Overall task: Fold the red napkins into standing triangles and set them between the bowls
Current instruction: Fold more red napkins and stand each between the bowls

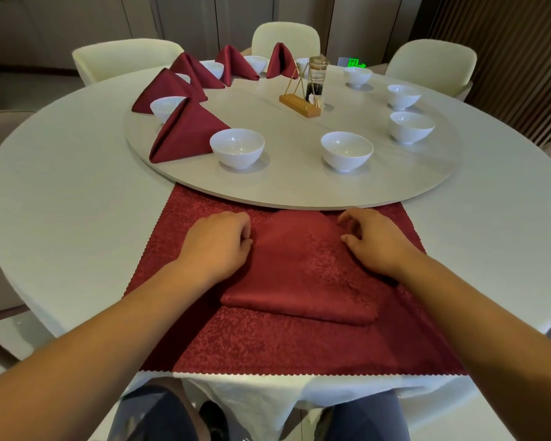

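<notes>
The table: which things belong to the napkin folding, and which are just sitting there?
In the job: flat napkin, left hand and right hand at its sides, five standing napkins, white bowls, turntable.
Just there: gold stand, glass jar, chairs.

We see a matt, pale wood-grain turntable (287,183). On it stand glossy white ceramic bowls (237,148) and red cloth napkins (188,132). In front of it, a folded napkin (303,268) and runner (268,345) show a patterned, faintly shiny weave.
</notes>
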A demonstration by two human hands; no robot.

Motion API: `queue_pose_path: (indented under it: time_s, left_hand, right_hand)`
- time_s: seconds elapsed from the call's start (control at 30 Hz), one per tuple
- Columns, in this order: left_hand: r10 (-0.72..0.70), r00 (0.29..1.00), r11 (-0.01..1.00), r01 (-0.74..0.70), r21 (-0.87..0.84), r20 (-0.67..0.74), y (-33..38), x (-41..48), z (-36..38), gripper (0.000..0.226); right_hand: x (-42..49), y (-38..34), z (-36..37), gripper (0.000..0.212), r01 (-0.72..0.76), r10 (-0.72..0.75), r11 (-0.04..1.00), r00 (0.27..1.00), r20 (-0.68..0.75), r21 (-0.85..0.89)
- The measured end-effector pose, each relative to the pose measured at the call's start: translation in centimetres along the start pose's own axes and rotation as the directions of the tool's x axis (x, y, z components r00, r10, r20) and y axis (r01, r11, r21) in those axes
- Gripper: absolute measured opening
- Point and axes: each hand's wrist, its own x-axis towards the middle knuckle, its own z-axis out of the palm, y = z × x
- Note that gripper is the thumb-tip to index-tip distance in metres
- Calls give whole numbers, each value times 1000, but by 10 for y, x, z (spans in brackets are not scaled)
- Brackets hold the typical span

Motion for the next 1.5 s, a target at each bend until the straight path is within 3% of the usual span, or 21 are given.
queue_pose_path:
  time_s: [0.07,0.17,0.23,0.33,0.43,0.57,0.67,0.73,0.83,0.97,1.03,1.13,1.23,1.5]
  left_hand:
    - [105,991,993,-101,55,-80,4,-7,0,9]
    - [318,947,937,-320,-141,-38,16,-26,-7,8]
    - [462,885,856,-425,-294,65,23,-42,-11,15]
    - [535,833,826,-480,-295,143,20,-62,-6,30]
    - [514,850,834,-464,-299,116,14,-69,4,31]
    - [490,869,836,-444,-322,73,12,-65,7,22]
    - [419,906,867,-381,-321,56,14,-55,0,15]
    - [348,937,889,-328,-321,8,16,-46,-3,16]
    - [291,956,910,-289,-296,-39,19,-31,-3,20]
    - [361,927,863,-290,-414,101,10,-23,4,12]
    - [346,917,839,-209,-502,196,4,-23,0,28]
    - [341,894,839,-151,-522,290,1,-21,-6,46]
    - [337,888,834,-127,-538,313,-3,-14,-7,45]
    - [276,930,789,-75,-610,243,-2,-12,1,18]
  right_hand:
    - [-10,0,-4,29,52,-57,994,997,-50,-100]
    - [-44,-11,-12,11,234,-239,970,964,-113,-60]
    - [-74,-21,-17,10,316,-316,944,949,-12,94]
    - [-104,-15,-10,23,347,-368,927,917,157,143]
    - [-114,-1,6,35,378,-383,924,913,138,61]
    - [-110,0,10,25,406,-409,912,911,57,48]
    - [-102,-5,4,6,329,-335,929,942,9,172]
    - [-93,-5,2,16,247,-244,919,969,-52,308]
    - [-74,-4,4,18,209,-195,913,978,-74,351]
    - [-64,-1,5,23,178,-217,910,974,64,373]
    - [-65,3,1,21,164,-235,912,961,149,377]
    - [-66,9,-6,34,170,-259,921,940,224,351]
    - [-63,8,-7,34,171,-254,921,945,207,351]
    - [-58,3,-1,5,143,-221,874,968,118,465]
